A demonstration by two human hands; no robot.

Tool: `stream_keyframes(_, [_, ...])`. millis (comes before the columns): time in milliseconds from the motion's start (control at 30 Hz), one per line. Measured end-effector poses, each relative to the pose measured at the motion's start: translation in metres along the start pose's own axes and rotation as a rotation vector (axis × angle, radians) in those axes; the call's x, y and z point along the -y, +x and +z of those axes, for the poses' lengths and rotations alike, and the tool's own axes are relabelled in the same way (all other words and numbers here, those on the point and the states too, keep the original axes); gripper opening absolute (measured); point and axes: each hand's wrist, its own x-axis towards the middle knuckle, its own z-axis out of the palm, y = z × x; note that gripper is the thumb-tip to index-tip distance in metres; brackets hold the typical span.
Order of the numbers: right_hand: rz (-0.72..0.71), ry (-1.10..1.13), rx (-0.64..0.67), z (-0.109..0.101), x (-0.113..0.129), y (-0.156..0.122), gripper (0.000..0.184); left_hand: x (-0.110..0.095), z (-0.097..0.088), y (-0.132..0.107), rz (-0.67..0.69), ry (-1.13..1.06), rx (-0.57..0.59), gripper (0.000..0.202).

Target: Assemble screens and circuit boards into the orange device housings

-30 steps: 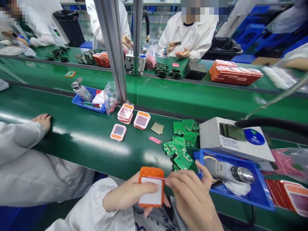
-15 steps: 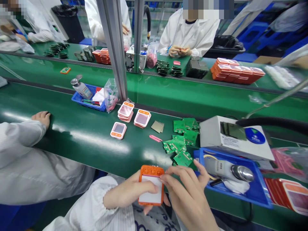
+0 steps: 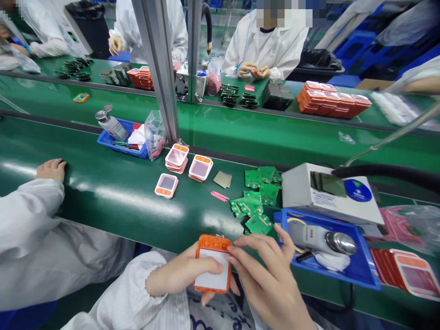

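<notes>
Low in front of me, my left hand (image 3: 187,270) grips an orange plastic casing (image 3: 210,241), with the thumb lying across the white panel (image 3: 212,280) set in it. The fingers of that hand go beneath the casing. My right hand (image 3: 270,275) pinches at the casing's upper right edge, thumb and index fingertips together there; any small part between them is hidden. Just beyond lie loose green circuit boards (image 3: 252,204), several pink strips (image 3: 219,196) and thin grey-beige sheets (image 3: 222,179). Stacked white-and-orange framed covers (image 3: 200,167) stand farther left.
To the right are a blue tray (image 3: 371,275) with a metal-capped bottle (image 3: 319,239), a white box (image 3: 299,188) and a row of orange casings (image 3: 409,270). Another blue tray (image 3: 106,141) sits by the metal post (image 3: 161,68). A co-worker's hand (image 3: 51,170) rests at left; others work across the bench.
The view has shifted slightly. My hands keep nearly the same hold on the casing, with the right fingertips still at its upper right edge. Across the bench, a co-worker's hand has appeared lower.
</notes>
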Motion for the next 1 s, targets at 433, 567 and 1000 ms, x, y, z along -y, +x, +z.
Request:
stream_keyframes(433, [-0.021,-0.048,-0.051,0.012,-0.001,-0.012,0.011,0.001,0.000,0.000,-0.046,0.003,-0.123,0.027])
stream_keyframes(567, [-0.019,-0.054,-0.050,0.015,-0.002,-0.011,0.011,0.005,-0.003,0.003,-0.063,0.013,-0.213,0.030])
stream_keyframes(1000, [0.270,-0.311,-0.019,0.055,-0.085,-0.016,0.023,0.005,-0.035,0.016,0.048,-0.025,-0.146,0.055])
